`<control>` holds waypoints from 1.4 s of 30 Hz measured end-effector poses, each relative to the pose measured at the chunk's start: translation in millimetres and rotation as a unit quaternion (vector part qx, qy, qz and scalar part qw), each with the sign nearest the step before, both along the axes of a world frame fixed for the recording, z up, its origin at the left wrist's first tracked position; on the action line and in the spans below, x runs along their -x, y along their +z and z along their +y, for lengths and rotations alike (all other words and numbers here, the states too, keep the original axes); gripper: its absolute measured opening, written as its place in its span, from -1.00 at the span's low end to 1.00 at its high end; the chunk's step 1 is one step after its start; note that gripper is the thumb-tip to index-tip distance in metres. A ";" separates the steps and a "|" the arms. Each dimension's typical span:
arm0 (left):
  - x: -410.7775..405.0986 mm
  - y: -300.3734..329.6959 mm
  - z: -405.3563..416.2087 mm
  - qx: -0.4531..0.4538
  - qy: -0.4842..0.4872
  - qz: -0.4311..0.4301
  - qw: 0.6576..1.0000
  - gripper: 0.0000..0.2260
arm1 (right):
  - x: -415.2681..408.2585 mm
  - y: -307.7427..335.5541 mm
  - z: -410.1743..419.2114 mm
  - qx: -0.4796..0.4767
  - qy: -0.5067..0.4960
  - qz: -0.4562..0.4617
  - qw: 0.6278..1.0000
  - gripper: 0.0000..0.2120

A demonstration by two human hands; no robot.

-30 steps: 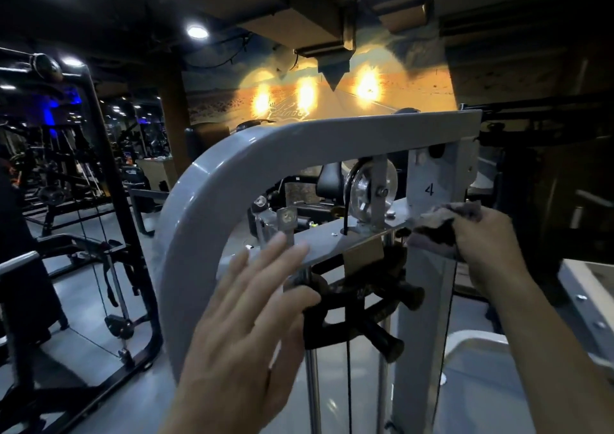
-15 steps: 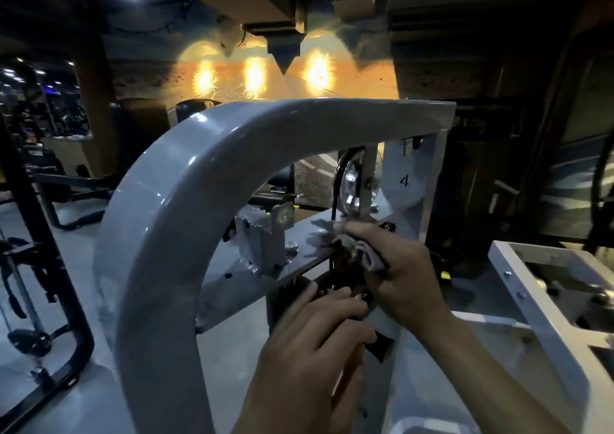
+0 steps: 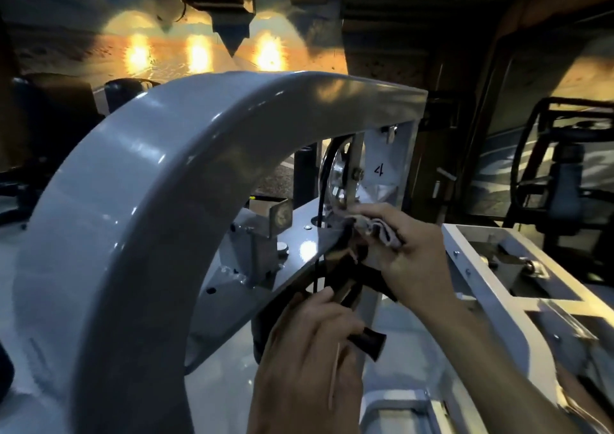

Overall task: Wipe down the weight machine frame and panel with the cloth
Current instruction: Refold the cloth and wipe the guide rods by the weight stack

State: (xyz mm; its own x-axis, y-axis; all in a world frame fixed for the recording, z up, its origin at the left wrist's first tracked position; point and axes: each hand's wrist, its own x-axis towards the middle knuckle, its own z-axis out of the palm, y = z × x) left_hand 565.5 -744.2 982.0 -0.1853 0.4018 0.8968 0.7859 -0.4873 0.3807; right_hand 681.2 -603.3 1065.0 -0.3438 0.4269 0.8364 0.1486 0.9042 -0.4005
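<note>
Cloth, a small crumpled grey rag [image 3: 382, 231], sits bunched under the curled fingers of the right hand [image 3: 412, 251], which grips it and presses it against the flat grey metal crossbar [image 3: 299, 251] just below the shiny steel pulley wheel [image 3: 339, 174]. Below that grip, the left hand [image 3: 309, 350] curls its fingers round a black knobbed handle [image 3: 368, 339]. The broad curved grey painted frame tube [image 3: 133, 217] arches over both hands.

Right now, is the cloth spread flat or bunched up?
Bunched up: the cloth sits crumpled in folds, gripped by the right hand beside the pulley.
</note>
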 end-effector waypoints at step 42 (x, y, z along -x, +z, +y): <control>-30.7 22.1 14.7 0.132 0.253 0.158 0.945 -0.80 | -0.1 3.9 55.4 -0.083 0.166 -0.021 0.982 -0.71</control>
